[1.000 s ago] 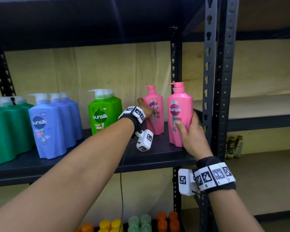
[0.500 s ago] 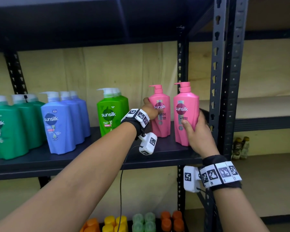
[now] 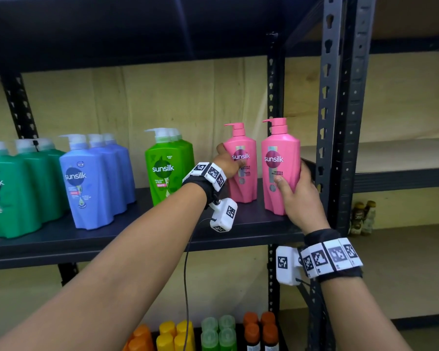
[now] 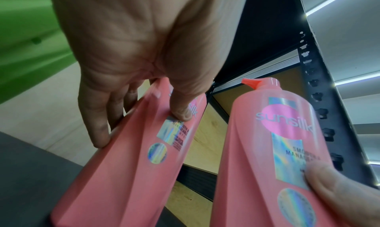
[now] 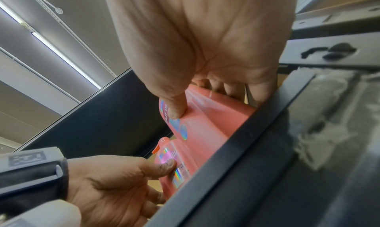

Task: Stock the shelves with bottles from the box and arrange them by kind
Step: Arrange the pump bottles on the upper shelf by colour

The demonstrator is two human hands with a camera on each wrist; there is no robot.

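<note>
Two pink Sunsilk pump bottles stand upright side by side at the right end of the dark shelf [image 3: 112, 239]. My left hand [image 3: 230, 163] grips the left pink bottle [image 3: 245, 183] [image 4: 131, 149], thumb on its label and fingers round its left side. My right hand [image 3: 297, 196] grips the right pink bottle [image 3: 279, 148] [image 4: 273, 149] [image 5: 207, 115] low down, thumb on the front, fingers behind it. Both bottles appear to rest on the shelf. The box is out of view.
On the same shelf stand light green bottles [image 3: 166, 171], blue bottles [image 3: 86, 183] and dark green bottles [image 3: 8, 188], grouped by colour. A black upright post [image 3: 332, 122] is just right of my right hand. Small coloured bottles [image 3: 213, 333] fill the shelf below.
The view has drifted so the shelf sits further right. Both hands stay on the pink bottles, and the right bottle stands slightly closer to the left one.
</note>
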